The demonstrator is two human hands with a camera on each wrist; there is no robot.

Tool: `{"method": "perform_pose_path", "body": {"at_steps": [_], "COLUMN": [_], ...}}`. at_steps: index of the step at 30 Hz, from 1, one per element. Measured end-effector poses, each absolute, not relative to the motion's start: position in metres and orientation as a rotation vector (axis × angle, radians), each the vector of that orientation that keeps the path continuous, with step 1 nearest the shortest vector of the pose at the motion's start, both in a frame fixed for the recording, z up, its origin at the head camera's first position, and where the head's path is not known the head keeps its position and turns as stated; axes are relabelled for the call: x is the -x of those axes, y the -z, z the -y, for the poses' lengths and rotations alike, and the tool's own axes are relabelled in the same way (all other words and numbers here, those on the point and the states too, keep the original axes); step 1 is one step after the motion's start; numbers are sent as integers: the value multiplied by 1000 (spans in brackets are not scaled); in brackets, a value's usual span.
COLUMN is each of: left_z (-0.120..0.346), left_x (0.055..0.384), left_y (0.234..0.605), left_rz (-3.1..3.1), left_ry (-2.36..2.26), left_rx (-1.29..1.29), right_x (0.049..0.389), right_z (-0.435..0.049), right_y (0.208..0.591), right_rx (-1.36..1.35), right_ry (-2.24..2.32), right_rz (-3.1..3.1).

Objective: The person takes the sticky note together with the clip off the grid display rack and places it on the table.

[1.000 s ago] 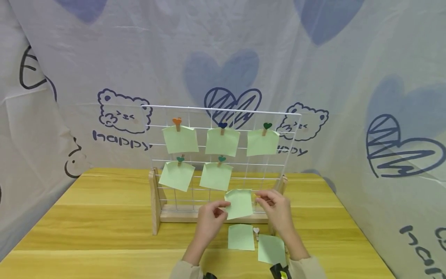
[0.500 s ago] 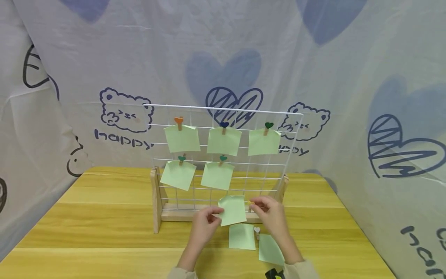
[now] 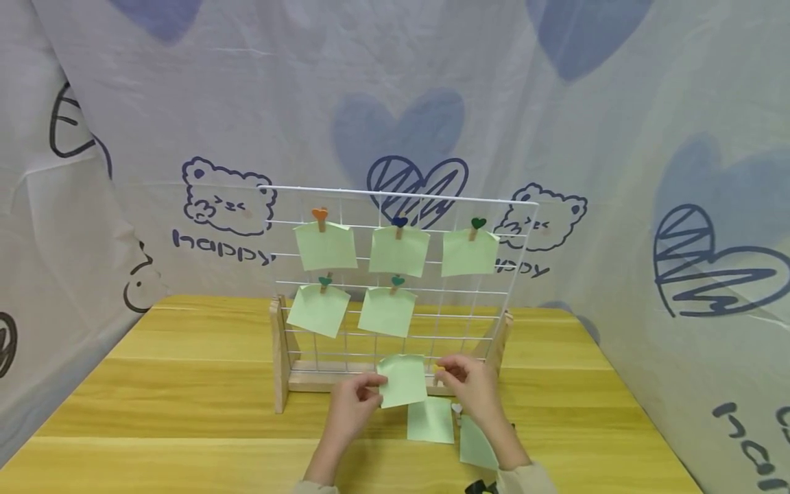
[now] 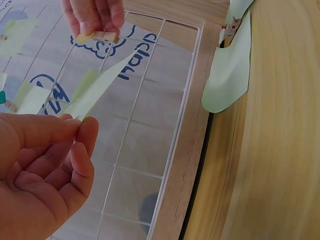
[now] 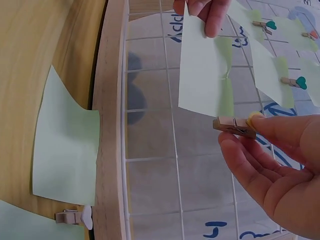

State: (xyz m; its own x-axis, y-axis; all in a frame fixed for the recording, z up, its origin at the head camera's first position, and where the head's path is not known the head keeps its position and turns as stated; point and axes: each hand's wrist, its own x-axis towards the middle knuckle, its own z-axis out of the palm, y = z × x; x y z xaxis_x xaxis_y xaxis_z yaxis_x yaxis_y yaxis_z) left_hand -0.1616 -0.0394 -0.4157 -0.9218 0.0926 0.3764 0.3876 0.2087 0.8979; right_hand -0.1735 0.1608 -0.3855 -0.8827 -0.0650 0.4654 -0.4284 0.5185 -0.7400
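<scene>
My left hand (image 3: 353,405) pinches a pale green sticky note (image 3: 402,381) by its left edge, thumb against fingers, in front of the wire grid's lower part. Just right of the note, my right hand (image 3: 472,387) holds a small wooden clothespin (image 5: 234,126) with a yellow top between thumb and fingers. Clothespin and note are apart in the head view. Behind them stands a white wire grid (image 3: 401,195) in a wooden base (image 3: 315,381). Several green notes hang on it by heart-topped clothespins, one of them a note (image 3: 326,247) under an orange heart (image 3: 319,215).
On the wooden table (image 3: 185,412), before the base, lie a green note (image 3: 430,420) and another note (image 3: 476,442), partly behind my right forearm. A clothespin with a white heart (image 3: 457,409) lies between them. A printed curtain (image 3: 296,103) hangs behind and at the sides.
Both hands have moved left and down, carrying the note and the yellow-topped clothespin along. The held note now overlaps the top of the note lying on the table. Hung notes stay in place.
</scene>
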Motion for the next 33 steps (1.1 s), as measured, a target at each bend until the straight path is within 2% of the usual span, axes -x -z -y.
{"method": "perform_pose_path", "body": {"at_steps": [10, 33], "left_z": [49, 70], "left_x": [160, 160], "left_y": [415, 421], "left_rz": [2350, 2450], "left_ry": [1852, 1816], "left_rx": [306, 305], "right_x": [174, 186], "right_z": [-157, -143], "right_y": [393, 413], "right_rx": [-367, -510], "right_ry": [-1280, -1464], "right_rz": [2511, 2574]}}
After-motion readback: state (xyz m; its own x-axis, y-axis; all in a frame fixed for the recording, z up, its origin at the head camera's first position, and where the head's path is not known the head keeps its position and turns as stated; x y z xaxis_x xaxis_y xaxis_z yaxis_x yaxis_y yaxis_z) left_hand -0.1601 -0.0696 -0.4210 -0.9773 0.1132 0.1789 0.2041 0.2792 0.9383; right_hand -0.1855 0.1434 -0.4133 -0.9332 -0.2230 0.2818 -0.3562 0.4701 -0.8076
